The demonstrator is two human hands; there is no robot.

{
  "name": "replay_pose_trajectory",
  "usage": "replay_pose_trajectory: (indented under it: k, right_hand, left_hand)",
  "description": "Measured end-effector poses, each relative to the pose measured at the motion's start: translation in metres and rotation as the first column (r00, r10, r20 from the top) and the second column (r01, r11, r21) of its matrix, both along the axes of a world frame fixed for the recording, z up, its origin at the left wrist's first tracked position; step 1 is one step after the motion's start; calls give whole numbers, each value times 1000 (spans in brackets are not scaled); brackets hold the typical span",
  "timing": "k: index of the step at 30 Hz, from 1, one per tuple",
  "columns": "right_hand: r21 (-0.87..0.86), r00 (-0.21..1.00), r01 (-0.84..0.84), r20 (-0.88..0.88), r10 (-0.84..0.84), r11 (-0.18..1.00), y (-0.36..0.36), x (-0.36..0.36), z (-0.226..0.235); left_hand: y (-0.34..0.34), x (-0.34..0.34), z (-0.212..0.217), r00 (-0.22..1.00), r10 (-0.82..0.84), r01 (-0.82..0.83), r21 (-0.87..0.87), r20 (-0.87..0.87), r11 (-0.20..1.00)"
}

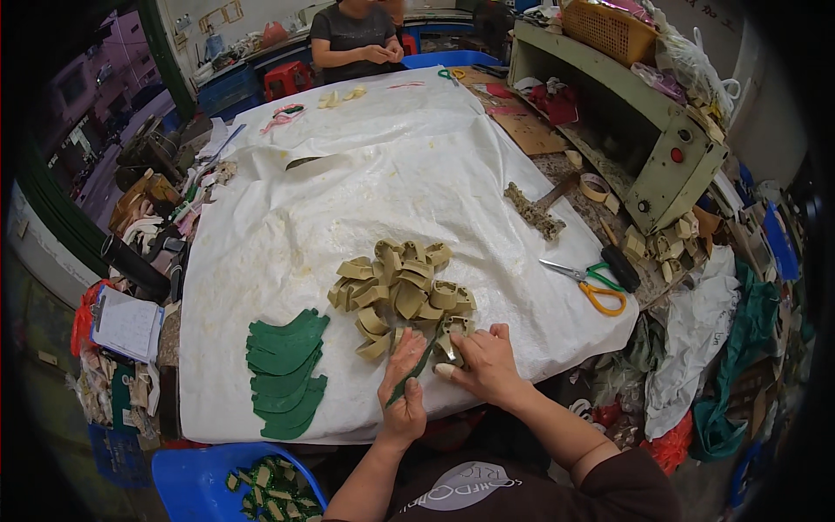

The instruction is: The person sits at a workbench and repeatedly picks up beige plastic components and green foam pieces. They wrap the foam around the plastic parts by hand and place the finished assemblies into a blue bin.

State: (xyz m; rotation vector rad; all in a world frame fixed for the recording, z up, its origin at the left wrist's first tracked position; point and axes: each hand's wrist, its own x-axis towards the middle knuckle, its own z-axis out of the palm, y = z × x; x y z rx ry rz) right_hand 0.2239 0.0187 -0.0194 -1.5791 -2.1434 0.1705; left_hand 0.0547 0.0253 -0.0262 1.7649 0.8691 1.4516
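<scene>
At the table's near edge, my right hand (489,364) is closed on a beige shoe heel (452,335); its thumb has a pale cover on the tip. Close to its left, my left hand (403,396) pinches a narrow dark green strip (409,381) between thumb and fingers. The strip slants up toward the heel; whether they touch I cannot tell. Just beyond my hands lies a heap of beige heels (402,283). Curved green pieces of material (287,370) overlap in a stack to the left.
A white sheet (243,252) covers the table. At right lie scissors (600,283), a crusted hammer (539,209) and a tape roll (596,187) beside a pale green metal cabinet (670,165). A blue tub (187,478) with green-and-beige pieces stands lower left. Another person (357,43) works across the table.
</scene>
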Motion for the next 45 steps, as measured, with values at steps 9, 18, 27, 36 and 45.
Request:
replay_pose_trajectory:
  k: [9, 18, 27, 36, 45]
  right_hand:
    - [-51, 987, -154, -52, 152, 987, -8, 18, 7]
    - [74, 843, -119, -519, 140, 990, -15, 21, -19]
    - [111, 847, 182, -523, -99, 977, -2, 64, -4]
    - [15, 718, 310, -659, -223, 951, 45, 57, -6]
    - [40, 729, 265, -662, -173, 963, 34, 88, 22]
  left_hand:
    - [-10, -10, 5, 981, 138, -117, 147, -139, 982]
    - [-2, 23, -8, 979, -108, 145, 219, -172, 965]
    - [3, 27, -12, 994, -21, 33, 107, -110, 994]
    - [-18, 8, 11, 912, 1, 270, -603, 410, 751]
    - [-27, -16, 19, 807, 129, 323, -614, 577, 721]
